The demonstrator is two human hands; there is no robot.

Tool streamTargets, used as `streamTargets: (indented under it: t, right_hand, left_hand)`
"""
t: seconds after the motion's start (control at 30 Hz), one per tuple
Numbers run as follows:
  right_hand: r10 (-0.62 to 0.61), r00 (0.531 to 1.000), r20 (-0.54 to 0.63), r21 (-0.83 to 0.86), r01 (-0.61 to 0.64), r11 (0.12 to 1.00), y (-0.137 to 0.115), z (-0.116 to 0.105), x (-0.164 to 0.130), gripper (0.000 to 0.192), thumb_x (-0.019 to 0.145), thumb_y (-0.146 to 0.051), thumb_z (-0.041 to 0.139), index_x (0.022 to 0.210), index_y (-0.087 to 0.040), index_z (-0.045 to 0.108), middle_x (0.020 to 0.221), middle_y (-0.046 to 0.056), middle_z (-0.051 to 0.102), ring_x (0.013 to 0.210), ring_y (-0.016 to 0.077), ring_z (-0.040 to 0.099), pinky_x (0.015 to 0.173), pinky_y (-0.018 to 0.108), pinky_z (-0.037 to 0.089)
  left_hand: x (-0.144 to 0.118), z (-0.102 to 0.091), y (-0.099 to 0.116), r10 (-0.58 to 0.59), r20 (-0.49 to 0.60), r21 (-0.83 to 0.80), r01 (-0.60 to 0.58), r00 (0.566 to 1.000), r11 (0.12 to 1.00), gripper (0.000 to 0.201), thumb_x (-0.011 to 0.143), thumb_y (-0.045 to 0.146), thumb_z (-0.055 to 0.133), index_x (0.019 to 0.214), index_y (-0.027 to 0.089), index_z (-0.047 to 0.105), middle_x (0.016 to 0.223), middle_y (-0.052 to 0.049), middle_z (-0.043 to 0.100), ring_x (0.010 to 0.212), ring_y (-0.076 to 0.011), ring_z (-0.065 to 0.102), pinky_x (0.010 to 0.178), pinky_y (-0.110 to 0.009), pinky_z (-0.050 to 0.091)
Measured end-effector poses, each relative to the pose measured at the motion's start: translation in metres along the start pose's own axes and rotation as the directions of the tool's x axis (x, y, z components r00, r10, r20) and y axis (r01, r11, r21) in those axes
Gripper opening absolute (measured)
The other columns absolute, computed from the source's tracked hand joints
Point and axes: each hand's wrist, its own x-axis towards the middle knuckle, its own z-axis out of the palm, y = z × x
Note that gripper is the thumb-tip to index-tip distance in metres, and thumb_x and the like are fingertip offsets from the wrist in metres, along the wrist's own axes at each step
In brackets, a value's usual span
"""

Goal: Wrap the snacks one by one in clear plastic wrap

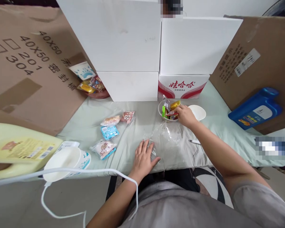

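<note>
My left hand [143,156] lies flat with its fingers spread, pressing the edge of a clear plastic bag [168,136] onto the cloth-covered table. At the far side of that bag stands a round bowl [160,110] holding several wrapped snacks, among them a yellow packet [175,104] and a bright green one [163,111]. My right hand [185,116] reaches over the bowl's right rim, its fingers curled together down at the snacks. What its fingertips pinch is hidden. Just right of this hand sits a white bowl or lid [198,112].
Left of centre lie several wrapped snacks, including a blue packet [109,131]. A paper tub [61,160] and a yellow jug [19,150] stand at left, a white cable [90,171] crossing before them. White boxes [128,85] line the back; a blue bottle [255,109] leans right. A pen [194,142] lies near my forearm.
</note>
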Motion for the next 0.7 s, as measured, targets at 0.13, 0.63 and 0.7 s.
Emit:
streamTargets:
  t: [0.13, 0.63, 0.7]
  right_hand:
    - [-0.094, 0.971, -0.221, 0.207, 0.141, 0.968, -0.04, -0.037, -0.036, 0.031, 0.084, -0.009, 0.043, 0.104, -0.021, 0.065, 0.109, 0.01, 0.062, 0.103, 0.0256, 0.053, 0.091, 0.042, 0.044]
    - [-0.126, 0.896, 0.427, 0.047, 0.117, 0.992, -0.061, 0.005, -0.143, 0.054, 0.079, -0.056, 0.067, 0.115, -0.016, 0.063, 0.112, 0.015, 0.062, 0.107, 0.0316, 0.052, 0.092, 0.046, 0.043]
    - [-0.2, 0.908, 0.367, 0.102, 0.175, 0.979, -0.062, 0.01, -0.138, 0.044, 0.086, -0.053, 0.06, 0.111, -0.018, 0.066, 0.115, 0.014, 0.062, 0.113, 0.031, 0.05, 0.097, 0.047, 0.039]
  left_hand:
    - [0.0, 0.001, 0.002, -0.014, 0.021, 0.026, 0.013, 1.0, 1.0, 0.069, 0.082, 0.053, 0.061, 0.142, 0.022, 0.044, 0.152, -0.015, 0.037, 0.137, -0.0391, 0.032, 0.104, -0.054, 0.037]
    - [0.039, -0.056, -0.019, -0.131, 0.064, 0.044, 0.129, 0.989, 0.991, 0.031, 0.091, 0.031, 0.051, 0.112, 0.015, 0.065, 0.106, -0.013, 0.067, 0.101, -0.0278, 0.06, 0.089, -0.04, 0.048]
    - [0.045, -0.047, -0.007, 0.139, 0.108, -0.103, -0.128, 0.984, 0.986, 0.024, 0.093, 0.024, 0.046, 0.096, 0.019, 0.069, 0.096, -0.007, 0.069, 0.096, -0.0213, 0.062, 0.091, -0.036, 0.048]
